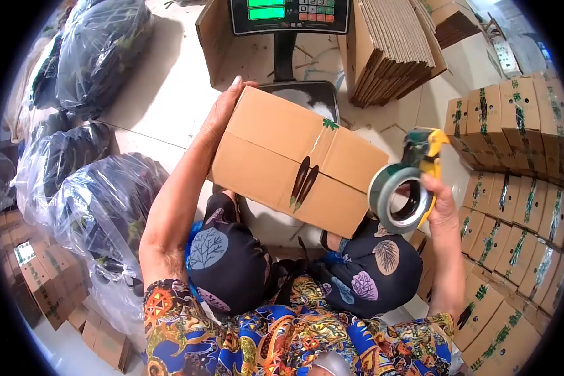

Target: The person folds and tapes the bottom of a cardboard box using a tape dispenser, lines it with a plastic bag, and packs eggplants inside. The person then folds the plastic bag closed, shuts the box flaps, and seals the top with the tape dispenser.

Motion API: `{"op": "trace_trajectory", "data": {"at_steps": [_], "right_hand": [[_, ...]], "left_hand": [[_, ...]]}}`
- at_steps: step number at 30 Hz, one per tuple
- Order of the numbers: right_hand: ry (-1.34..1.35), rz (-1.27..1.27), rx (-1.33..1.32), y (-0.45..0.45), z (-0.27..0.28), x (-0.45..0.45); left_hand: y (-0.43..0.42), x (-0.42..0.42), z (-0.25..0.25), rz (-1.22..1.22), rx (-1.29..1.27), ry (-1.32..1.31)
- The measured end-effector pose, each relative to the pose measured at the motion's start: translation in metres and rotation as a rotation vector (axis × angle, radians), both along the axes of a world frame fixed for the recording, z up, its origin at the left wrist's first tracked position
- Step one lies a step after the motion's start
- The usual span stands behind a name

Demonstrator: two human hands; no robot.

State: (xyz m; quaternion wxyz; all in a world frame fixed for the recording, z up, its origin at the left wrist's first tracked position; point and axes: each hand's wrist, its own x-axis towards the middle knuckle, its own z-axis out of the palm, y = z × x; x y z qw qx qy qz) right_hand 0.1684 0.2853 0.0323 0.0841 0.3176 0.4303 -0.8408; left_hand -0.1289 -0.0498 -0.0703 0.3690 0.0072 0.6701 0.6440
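A cardboard box [263,153], its top flaps folded together, sits tilted across my knees. Its top carries printed dark eggplants and a green mark, with a strip of clear tape at the seam's middle. My left hand [232,103] grips the box at its far left corner; most of its fingers are hidden behind the edge. In my right hand [442,200] is a yellow-handled tape dispenser [433,150] with a big roll of tape [390,199]. The roll is at the box's right end; whether it touches the cardboard I cannot tell.
Beyond the box stands a digital scale [288,15] with a lit green display. Flattened cardboard [388,50] is stacked beside it. Taped boxes [514,200] are piled on the right. Clear plastic bags [103,56] of dark produce line the left, above more boxes [47,276].
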Motion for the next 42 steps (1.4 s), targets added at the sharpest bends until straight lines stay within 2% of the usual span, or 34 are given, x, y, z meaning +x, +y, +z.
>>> {"op": "trace_trajectory", "data": {"at_steps": [1, 3, 6, 7, 9, 11, 13, 15, 17, 19, 22, 25, 26, 29, 34, 42], "right_hand": [[-0.13, 0.037, 0.115, -0.017, 0.016, -0.006], [-0.165, 0.138, 0.287, -0.034, 0.028, -0.018], [-0.036, 0.299, 0.619, -0.044, 0.056, -0.035], [-0.002, 0.334, 0.747, -0.048, 0.064, -0.038], [0.023, 0.468, 1.042, -0.046, 0.072, -0.044], [0.154, 0.451, 1.17, -0.067, 0.081, -0.057], [0.181, 0.46, 1.238, -0.083, 0.083, -0.065], [0.19, 0.524, 1.334, -0.099, 0.089, -0.073], [0.246, 0.52, 1.383, -0.113, 0.091, -0.078], [0.306, 0.543, 1.422, -0.118, 0.088, -0.08], [0.346, 0.538, 1.451, -0.126, 0.084, -0.08], [0.369, 0.583, 1.501, -0.13, 0.079, -0.081], [0.373, 0.605, 1.52, -0.131, 0.077, -0.08], [0.351, 0.629, 1.53, -0.134, 0.072, -0.08], [0.337, 0.656, 1.558, -0.136, 0.075, -0.08], [0.302, 0.702, 1.579, -0.145, 0.078, -0.087]], "left_hand": [[-0.001, 0.007, 0.002, -0.008, -0.039, 0.041], [-0.001, 0.016, 0.009, -0.034, -0.124, 0.13], [-0.01, 0.009, -0.01, 0.274, -0.091, 0.511], [-0.001, 0.019, 0.021, 0.374, -0.046, 0.568], [0.01, 0.037, 0.073, 0.265, -0.031, 0.753], [0.015, 0.053, 0.106, -0.037, 0.079, 0.658], [0.023, 0.069, 0.128, -0.263, 0.238, 0.244], [0.03, 0.083, 0.148, -0.338, 0.221, 0.108], [0.033, 0.086, 0.142, -0.442, 0.248, 0.067], [0.034, 0.087, 0.126, -0.371, 0.285, 0.042], [0.022, 0.085, 0.116, -0.292, 0.513, -0.245], [0.013, 0.088, 0.124, -0.278, 0.458, -0.343], [0.013, 0.094, 0.129, -0.239, 0.413, -0.224], [0.014, 0.093, 0.101, -0.256, 0.577, -0.216], [0.009, 0.088, 0.088, -0.249, 0.662, -0.489], [0.008, 0.096, 0.092, -0.194, 0.491, -0.205]]}}
